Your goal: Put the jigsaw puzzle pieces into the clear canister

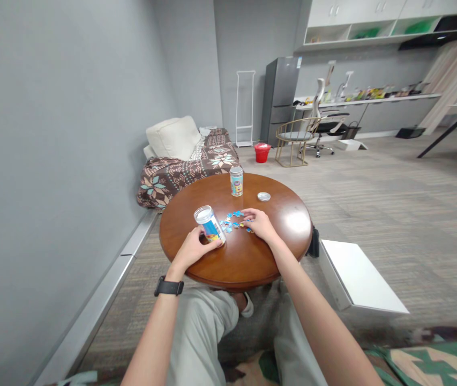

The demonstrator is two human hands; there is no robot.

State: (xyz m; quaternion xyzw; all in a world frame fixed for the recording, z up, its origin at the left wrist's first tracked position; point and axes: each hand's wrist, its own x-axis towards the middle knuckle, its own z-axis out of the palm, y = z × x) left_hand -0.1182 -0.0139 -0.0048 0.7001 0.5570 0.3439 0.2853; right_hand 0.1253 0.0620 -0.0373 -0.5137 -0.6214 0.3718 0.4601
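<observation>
My left hand is wrapped round the lower part of an uncapped can with a blue and yellow label, which leans a little to the left on the round wooden table. Small blue puzzle pieces lie scattered just right of the can. Over the right side of these pieces is my right hand, its fingers bent and touching or just above them; whether a piece is between the fingertips is too small to tell. A closed can stands upright farther back, and a round metal lid lies to its right.
A patterned cover with a white cushion lies behind the table at the left. On the floor are a white box at the right and a red bucket beyond the table, near a gold-framed chair.
</observation>
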